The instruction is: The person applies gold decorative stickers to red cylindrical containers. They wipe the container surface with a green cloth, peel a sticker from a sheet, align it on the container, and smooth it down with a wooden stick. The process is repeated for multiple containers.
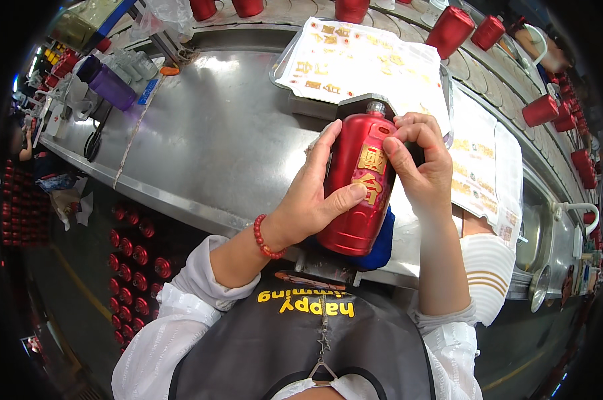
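A glossy red bottle (347,225) with a clear neck and raised-looking gold characters (371,158) leans before me, its neck pointing away. My left hand (306,200) wraps its left side, thumb lying across the lower character. At the bottle's upper right shoulder my right hand (427,155) is closed, thumb and forefinger pinched close together beside a small dark red oval mark; anything between those fingertips is too small to make out. Blue cloth (383,248) shows beneath the bottle's base, and a dark angular support (383,103) sits behind its neck. Farther off lies a white sheet of gold stickers (355,57).
More sticker sheets (476,157) lie at the right of the steel table (208,133). A purple bottle (108,83) stands at left. Red bottles (450,32) line a conveyor along the back; several others (140,255) are grouped below the table. A white curved pipe (581,210) rises at right.
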A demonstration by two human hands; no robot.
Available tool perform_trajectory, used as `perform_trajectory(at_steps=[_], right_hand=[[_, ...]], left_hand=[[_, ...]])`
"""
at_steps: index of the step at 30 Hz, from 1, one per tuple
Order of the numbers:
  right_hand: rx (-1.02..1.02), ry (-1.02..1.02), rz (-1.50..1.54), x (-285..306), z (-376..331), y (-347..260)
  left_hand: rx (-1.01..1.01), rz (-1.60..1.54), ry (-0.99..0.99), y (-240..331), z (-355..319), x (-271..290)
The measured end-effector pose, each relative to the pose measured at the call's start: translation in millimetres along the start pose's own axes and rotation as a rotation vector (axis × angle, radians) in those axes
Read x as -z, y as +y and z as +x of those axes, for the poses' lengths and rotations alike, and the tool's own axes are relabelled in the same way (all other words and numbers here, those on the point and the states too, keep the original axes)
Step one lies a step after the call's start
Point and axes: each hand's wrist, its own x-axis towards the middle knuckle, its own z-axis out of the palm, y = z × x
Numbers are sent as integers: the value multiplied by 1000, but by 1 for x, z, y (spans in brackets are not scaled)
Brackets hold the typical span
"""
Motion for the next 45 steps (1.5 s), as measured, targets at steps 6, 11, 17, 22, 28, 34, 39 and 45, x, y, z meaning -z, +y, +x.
perform_trajectory(at_steps=[6,11,17,22,28,34,39,45], right_hand=[[79,48,-31,-2,3,3],[64,55,-21,-2,2,2],[72,67,-63,1,0,6],[-197,65,45,8,-34,8],[-234,-26,61,-2,-56,-5],[-265,-52,114,0,-53,-5],[-216,-73,49,-1,-53,-8],[-263,-61,148,-5,-55,-3]], left_hand=[[31,-157,1,1,1,-1],[30,-84,-13,2,0,-1],[27,-57,-20,3,1,-1],[40,-122,-21,6,1,-1],[22,-70,-18,2,0,-3],[-1,-48,-19,2,0,-3],[41,-167,4,7,5,-2],[32,-90,50,2,24,0]])
